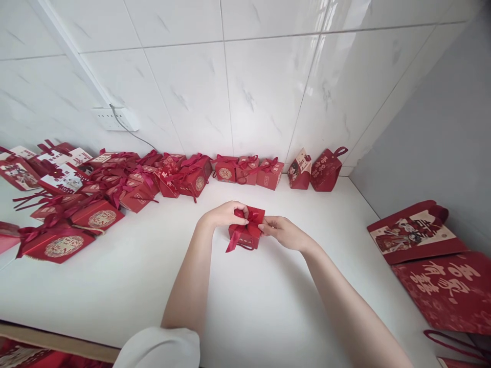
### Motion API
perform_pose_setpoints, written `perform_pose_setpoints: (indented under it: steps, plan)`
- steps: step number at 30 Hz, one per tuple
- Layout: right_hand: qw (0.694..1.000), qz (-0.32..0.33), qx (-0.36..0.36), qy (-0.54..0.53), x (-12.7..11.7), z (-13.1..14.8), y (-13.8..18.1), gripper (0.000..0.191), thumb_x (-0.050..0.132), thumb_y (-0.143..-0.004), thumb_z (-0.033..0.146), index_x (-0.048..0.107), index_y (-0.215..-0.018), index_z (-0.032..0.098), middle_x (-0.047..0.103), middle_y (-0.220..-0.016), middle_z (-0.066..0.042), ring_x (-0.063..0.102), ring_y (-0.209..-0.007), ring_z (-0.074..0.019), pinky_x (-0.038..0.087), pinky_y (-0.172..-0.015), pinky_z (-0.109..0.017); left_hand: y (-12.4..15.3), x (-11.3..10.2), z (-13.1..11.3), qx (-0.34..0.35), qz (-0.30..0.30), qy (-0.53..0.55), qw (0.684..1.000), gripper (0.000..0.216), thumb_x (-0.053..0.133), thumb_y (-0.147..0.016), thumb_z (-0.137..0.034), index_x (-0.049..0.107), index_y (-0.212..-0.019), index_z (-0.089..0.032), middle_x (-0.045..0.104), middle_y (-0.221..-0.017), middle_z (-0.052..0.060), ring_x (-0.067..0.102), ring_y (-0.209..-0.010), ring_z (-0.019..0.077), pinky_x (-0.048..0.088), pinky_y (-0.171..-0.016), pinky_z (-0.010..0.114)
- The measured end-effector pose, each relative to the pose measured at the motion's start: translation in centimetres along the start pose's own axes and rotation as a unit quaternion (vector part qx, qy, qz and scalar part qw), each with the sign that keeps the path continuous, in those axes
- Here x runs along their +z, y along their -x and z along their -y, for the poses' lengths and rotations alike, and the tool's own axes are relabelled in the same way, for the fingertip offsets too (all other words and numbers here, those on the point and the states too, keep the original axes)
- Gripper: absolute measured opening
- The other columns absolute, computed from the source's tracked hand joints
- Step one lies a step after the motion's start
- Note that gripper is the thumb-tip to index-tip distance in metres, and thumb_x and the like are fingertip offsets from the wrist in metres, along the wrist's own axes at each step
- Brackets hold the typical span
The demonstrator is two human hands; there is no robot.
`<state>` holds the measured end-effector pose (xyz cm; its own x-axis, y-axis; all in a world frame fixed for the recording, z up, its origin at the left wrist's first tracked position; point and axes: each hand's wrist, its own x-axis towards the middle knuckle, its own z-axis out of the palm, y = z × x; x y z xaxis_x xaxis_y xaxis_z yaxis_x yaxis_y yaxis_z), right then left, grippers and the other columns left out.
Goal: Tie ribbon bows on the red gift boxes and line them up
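Observation:
A small red gift box point(250, 231) with a red ribbon sits on the white table point(268, 306) in the middle of the view. My left hand point(226, 213) is closed on the ribbon at the box's left top. My right hand point(282, 231) pinches the ribbon at the box's right side. One loose ribbon end point(232, 244) hangs down over the front left of the box.
Many red gift boxes point(184, 176) line the tiled wall, with more piled at the left point(57, 245). Two small handled bags point(326, 168) stand at the back right. Flat red paper bags point(448, 291) lie at the right. A power strip point(115, 118) hangs on the wall.

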<state>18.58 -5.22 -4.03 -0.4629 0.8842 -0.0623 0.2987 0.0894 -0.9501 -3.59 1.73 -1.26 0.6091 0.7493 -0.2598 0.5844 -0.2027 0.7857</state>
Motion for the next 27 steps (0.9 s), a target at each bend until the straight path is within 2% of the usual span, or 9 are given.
perform_pose_setpoints:
  steps: [4, 10, 16, 18, 20, 23, 25, 27]
  plan:
    - [0.998, 0.032, 0.007, -0.046, -0.6, -0.1, 0.1, 0.032, 0.052, -0.088, 0.048, 0.062, -0.081, 0.019, 0.065, -0.087, -0.004, 0.059, -0.085, -0.019, 0.044, -0.082, -0.032, 0.1, -0.1, 0.0, 0.006, 0.012, -0.002, 1.0, 0.022, 0.065, -0.07, -0.036, 0.062, -0.082, -0.018, 0.063, -0.09, 0.002, 0.059, -0.079, 0.017, 0.046, -0.069, 0.027]
    - [0.997, 0.055, 0.008, -0.045, -1.4, 0.3, 0.5, 0.034, 0.053, -0.085, 0.051, 0.063, -0.081, 0.019, 0.064, -0.086, -0.004, 0.057, -0.084, -0.0192, 0.043, -0.082, -0.032, 0.1, 0.0, 0.0, 0.008, 0.022, -0.001, 1.0, 0.023, 0.066, -0.07, -0.037, 0.062, -0.082, -0.018, 0.062, -0.091, 0.002, 0.058, -0.079, 0.0166, 0.046, -0.069, 0.027]
    - [0.998, 0.054, 0.017, 0.011, -1.9, 0.6, 0.8, 0.032, 0.051, -0.086, 0.05, 0.063, -0.08, 0.021, 0.065, -0.086, -0.002, 0.056, -0.083, -0.0195, 0.041, -0.078, -0.031, 0.0, 0.2, -0.7, 0.005, 0.031, -0.004, 0.999, 0.024, 0.066, -0.071, -0.038, 0.061, -0.083, -0.017, 0.062, -0.094, 0.002, 0.058, -0.08, 0.017, 0.046, -0.069, 0.027]
    - [0.997, 0.059, 0.028, 0.03, -2.3, 0.8, 1.1, 0.035, 0.05, -0.086, 0.053, 0.064, -0.079, 0.021, 0.067, -0.088, -0.002, 0.057, -0.085, -0.0206, 0.041, -0.078, -0.032, 0.7, -0.3, -1.1, 0.013, 0.048, 0.012, 0.999, 0.029, 0.067, -0.071, -0.038, 0.062, -0.091, -0.018, 0.062, -0.099, 0.004, 0.06, -0.086, 0.0182, 0.047, -0.073, 0.028]
    - [0.996, 0.064, 0.046, 0.047, -2.9, 1.1, 1.5, 0.039, 0.049, -0.087, 0.056, 0.065, -0.079, 0.021, 0.068, -0.091, -0.003, 0.058, -0.088, -0.0223, 0.041, -0.08, -0.033, 1.8, -1.1, -1.4, 0.032, 0.065, 0.04, 0.997, 0.04, 0.07, -0.07, -0.037, 0.06, -0.106, -0.021, 0.061, -0.112, 0.005, 0.058, -0.102, 0.0206, 0.047, -0.085, 0.03]
    - [0.995, 0.018, 0.068, 0.064, -4.1, 1.3, 2.2, 0.041, 0.048, -0.087, 0.058, 0.065, -0.081, 0.022, 0.068, -0.092, -0.005, 0.058, -0.089, -0.0231, 0.041, -0.081, -0.035, 3.7, -2.6, -1.7, 0.041, 0.033, 0.066, 0.996, 0.051, 0.07, -0.072, -0.036, 0.055, -0.119, -0.027, 0.05, -0.134, 0.004, 0.043, -0.129, 0.0228, 0.036, -0.105, 0.035]
    - [0.995, -0.04, 0.06, 0.066, -4.5, 1.3, 2.4, 0.038, 0.047, -0.088, 0.057, 0.064, -0.083, 0.023, 0.067, -0.09, -0.004, 0.057, -0.086, -0.0218, 0.042, -0.08, -0.036, 4.6, -3.2, -1.7, 0.027, -0.004, 0.061, 0.998, 0.046, 0.067, -0.075, -0.039, 0.057, -0.118, -0.028, 0.048, -0.137, 0.004, 0.038, -0.134, 0.0231, 0.03, -0.11, 0.038]
    - [0.994, -0.089, 0.032, 0.058, -4.4, 1.3, 2.2, 0.035, 0.046, -0.089, 0.055, 0.062, -0.087, 0.023, 0.065, -0.092, -0.003, 0.056, -0.087, -0.0208, 0.042, -0.081, -0.036, 4.9, -3.5, -1.9, 0.013, -0.022, 0.045, 0.999, 0.041, 0.065, -0.076, -0.042, 0.06, -0.114, -0.027, 0.05, -0.135, 0.004, 0.04, -0.132, 0.0225, 0.028, -0.111, 0.039]
